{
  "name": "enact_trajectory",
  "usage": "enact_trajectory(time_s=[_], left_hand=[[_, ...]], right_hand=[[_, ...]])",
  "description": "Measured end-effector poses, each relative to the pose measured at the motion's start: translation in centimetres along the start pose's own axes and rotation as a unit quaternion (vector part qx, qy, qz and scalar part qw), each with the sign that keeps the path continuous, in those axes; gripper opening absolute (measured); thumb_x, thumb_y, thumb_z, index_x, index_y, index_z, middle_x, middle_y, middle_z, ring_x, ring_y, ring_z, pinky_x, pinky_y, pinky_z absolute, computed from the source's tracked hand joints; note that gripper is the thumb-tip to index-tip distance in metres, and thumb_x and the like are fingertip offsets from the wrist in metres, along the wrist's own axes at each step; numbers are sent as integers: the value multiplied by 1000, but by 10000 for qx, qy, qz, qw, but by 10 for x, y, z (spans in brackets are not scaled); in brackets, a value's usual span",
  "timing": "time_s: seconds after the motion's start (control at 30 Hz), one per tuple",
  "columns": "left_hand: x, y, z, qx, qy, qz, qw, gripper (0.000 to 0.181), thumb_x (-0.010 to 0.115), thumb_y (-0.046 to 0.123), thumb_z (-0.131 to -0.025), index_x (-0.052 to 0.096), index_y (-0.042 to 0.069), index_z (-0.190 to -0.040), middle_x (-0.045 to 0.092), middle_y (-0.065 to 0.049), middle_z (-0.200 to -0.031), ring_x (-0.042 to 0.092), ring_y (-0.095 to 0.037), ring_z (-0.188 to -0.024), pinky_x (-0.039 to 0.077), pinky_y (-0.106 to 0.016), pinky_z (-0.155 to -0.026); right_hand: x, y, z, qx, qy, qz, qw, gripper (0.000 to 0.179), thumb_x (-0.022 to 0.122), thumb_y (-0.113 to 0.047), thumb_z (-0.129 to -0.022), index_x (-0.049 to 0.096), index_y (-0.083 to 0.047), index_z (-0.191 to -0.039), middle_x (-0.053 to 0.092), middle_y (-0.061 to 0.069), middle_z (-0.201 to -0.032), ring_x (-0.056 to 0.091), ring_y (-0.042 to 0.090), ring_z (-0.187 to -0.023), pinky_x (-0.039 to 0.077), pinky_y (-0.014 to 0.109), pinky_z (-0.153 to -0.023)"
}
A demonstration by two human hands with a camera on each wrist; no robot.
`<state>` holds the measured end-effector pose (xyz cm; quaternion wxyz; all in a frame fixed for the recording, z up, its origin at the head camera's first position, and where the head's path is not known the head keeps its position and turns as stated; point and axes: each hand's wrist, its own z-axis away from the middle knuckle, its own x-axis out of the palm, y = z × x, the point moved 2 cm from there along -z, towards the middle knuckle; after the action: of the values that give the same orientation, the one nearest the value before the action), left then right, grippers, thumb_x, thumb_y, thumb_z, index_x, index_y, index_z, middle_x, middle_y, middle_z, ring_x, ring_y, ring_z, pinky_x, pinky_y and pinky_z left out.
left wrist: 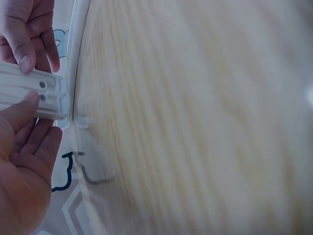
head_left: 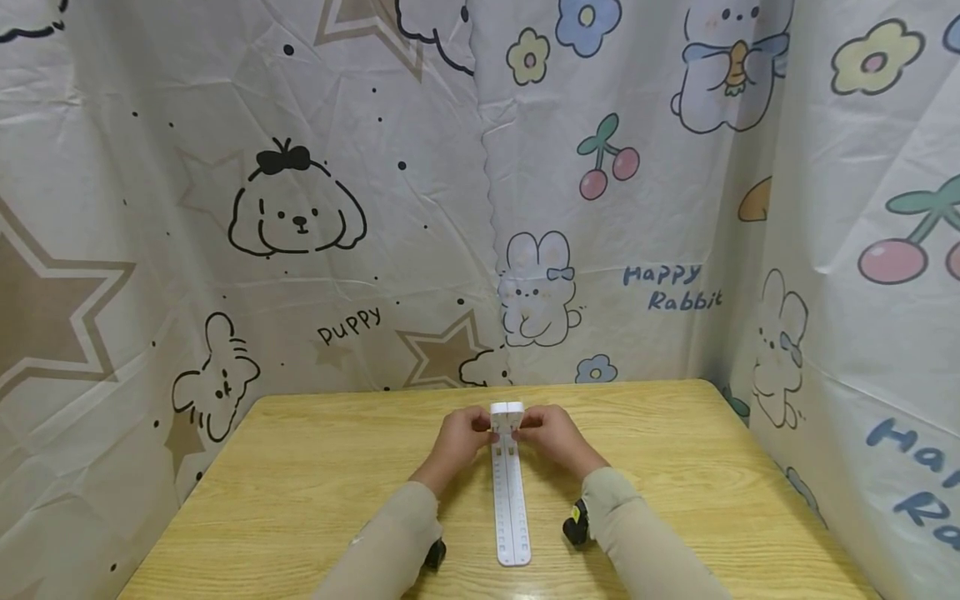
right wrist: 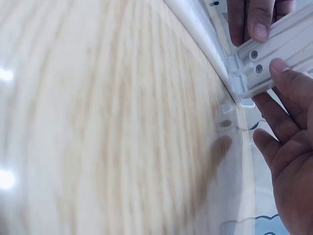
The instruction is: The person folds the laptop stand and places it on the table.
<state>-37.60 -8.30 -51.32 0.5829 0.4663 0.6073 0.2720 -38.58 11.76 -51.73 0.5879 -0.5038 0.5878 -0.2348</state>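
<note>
A long white plastic bar (head_left: 512, 508) lies lengthwise before me in the head view, split by a centre seam and lined with small notches. At its far end stands a short white block (head_left: 507, 413). My left hand (head_left: 456, 437) pinches the left side of that far end between thumb and fingers. From the right side, my right hand (head_left: 557, 435) pinches it the same way. Two small screws (left wrist: 42, 91) show on the white part in the left wrist view, between both thumbs. The fingers behind the part are partly hidden.
The wooden table (head_left: 300, 467) has pale yellow grain. A printed curtain (head_left: 420, 208) with puppies and rabbits hangs behind and beside it. Black wrist devices sit below each sleeve, the right one (head_left: 576, 523) with a yellow mark.
</note>
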Motion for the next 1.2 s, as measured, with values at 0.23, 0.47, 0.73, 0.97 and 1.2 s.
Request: enact_trajectory(time_s=[0.23,0.47,0.73,0.97,1.2], left_hand=[[-8,-4,-2,-187,-554,76,9983,12,78,6,-90,75,9,-101,76,-1,-105,70,-17,-104,58,-37,-96],[-15,-6,1,-311,-891,-42,9955,15,78,16,-92,79,15,-107,75,1,-114,66,-20,-115,53,-43,-104],[-18,-9,5,-381,-1135,-297,9924,26,77,19,-93,78,20,-119,73,1,-125,62,-25,-126,49,-48,-110],[-17,-4,8,-207,-1277,-330,9910,30,82,15,-88,78,17,-117,73,3,-124,63,-22,-124,51,-46,-108],[-15,0,9,-66,-1346,-563,9893,29,85,11,-83,81,15,-111,75,-1,-120,67,-21,-118,55,-41,-103]], right_hand=[[-3,3,1,-19,-203,88,9998,9,78,-5,-88,81,-9,-95,78,4,-100,69,14,-93,58,32,-88],[-6,4,6,39,-545,-24,9985,20,75,-8,-93,80,-12,-112,77,4,-114,69,20,-110,56,37,-98],[-8,4,10,108,-964,-14,9953,30,72,-24,-97,74,-17,-126,71,2,-131,61,26,-129,48,49,-110],[-10,6,10,92,-1201,27,9927,31,78,-20,-92,76,-23,-122,70,-3,-132,60,25,-131,48,47,-110],[-8,7,12,-8,-1339,67,9910,35,82,-15,-87,77,-20,-121,69,0,-133,59,24,-132,50,42,-109]])
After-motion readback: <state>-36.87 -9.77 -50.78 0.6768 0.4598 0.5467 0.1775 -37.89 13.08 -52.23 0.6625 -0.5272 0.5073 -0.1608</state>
